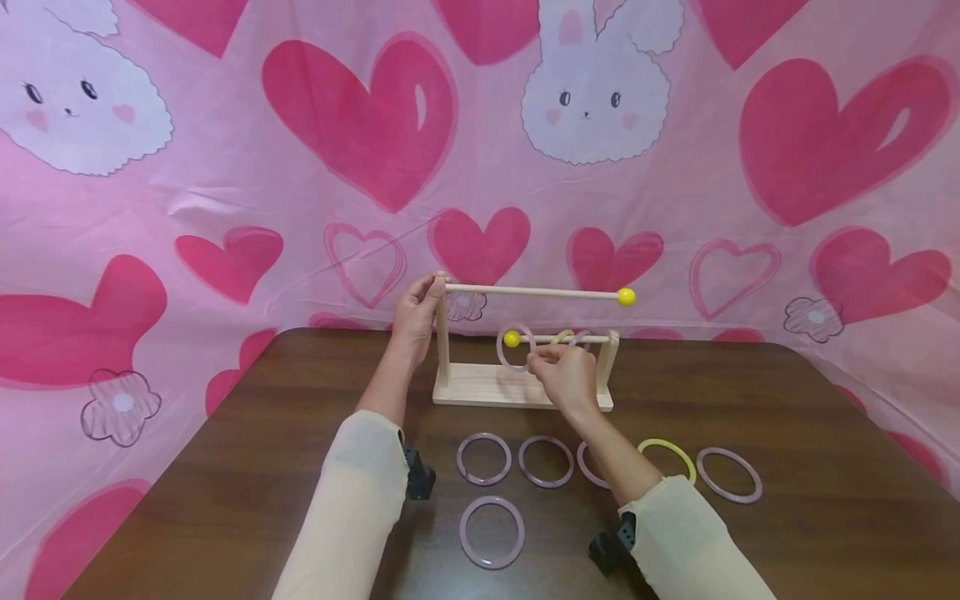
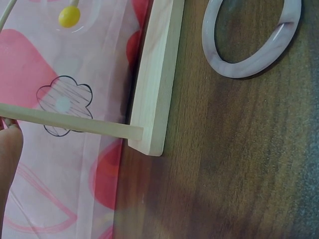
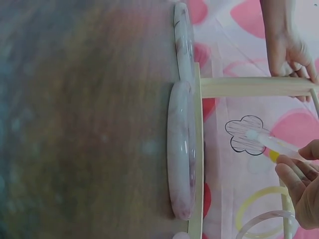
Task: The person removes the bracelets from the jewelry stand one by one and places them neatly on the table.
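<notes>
My left hand point(image 1: 416, 318) grips the top of the tall left post of a wooden two-armed stand point(image 1: 487, 385). In the right wrist view the left hand's fingers point(image 3: 294, 64) bend over that post's end. With thumb and fingertips, my right hand point(image 1: 567, 377) pinches a marbled lilac ring point(image 1: 500, 348) at the yellow ball point(image 1: 512, 338) tipping the lower rod. Farther along that rod hang a yellow ring point(image 3: 240, 211) and another lilac ring point(image 3: 271, 214). The upper rod point(image 1: 532, 292) carries no ring and ends in a yellow ball point(image 1: 626, 297).
Several lilac rings lie on the dark wooden table point(image 1: 225, 483) before the stand, one nearest me point(image 1: 492, 565) and one far right point(image 1: 752, 475). A yellow ring point(image 1: 678, 450) lies partly behind my right forearm. Behind the table hangs a pink heart-patterned cloth point(image 1: 480, 167).
</notes>
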Tool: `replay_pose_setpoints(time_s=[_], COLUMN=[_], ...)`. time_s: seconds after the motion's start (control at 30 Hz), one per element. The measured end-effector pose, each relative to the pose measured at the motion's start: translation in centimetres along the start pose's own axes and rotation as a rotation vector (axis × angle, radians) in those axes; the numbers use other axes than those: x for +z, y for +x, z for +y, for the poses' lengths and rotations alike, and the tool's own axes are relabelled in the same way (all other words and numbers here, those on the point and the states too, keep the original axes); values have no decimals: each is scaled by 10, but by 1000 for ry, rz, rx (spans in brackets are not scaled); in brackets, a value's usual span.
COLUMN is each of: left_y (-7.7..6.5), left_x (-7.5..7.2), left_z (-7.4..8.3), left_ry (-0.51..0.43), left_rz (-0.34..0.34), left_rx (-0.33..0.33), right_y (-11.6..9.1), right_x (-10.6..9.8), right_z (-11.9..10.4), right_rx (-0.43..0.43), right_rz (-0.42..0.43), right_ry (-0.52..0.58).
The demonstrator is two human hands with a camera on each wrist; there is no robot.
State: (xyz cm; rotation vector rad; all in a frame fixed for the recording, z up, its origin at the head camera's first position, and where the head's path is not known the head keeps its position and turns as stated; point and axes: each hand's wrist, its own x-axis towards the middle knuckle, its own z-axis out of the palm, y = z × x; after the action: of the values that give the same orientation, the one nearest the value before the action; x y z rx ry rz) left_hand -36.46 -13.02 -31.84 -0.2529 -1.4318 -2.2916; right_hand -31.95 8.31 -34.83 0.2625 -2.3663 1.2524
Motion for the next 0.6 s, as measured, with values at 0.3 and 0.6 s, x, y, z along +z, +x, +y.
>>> replay_pose_setpoints(time_s=[0.3,0.6], left_y=[0,0], left_x=[0,1], left_z=[1,1], left_ry=[12,9], left_rz=[2,7], left_rx=[1,-4], right_y=[-2,-3], right_x=[-1,-3], right_z=[-3,-3], right_rx=[-3,23], right_rz=[-19,-45], right_ry=[8,23])
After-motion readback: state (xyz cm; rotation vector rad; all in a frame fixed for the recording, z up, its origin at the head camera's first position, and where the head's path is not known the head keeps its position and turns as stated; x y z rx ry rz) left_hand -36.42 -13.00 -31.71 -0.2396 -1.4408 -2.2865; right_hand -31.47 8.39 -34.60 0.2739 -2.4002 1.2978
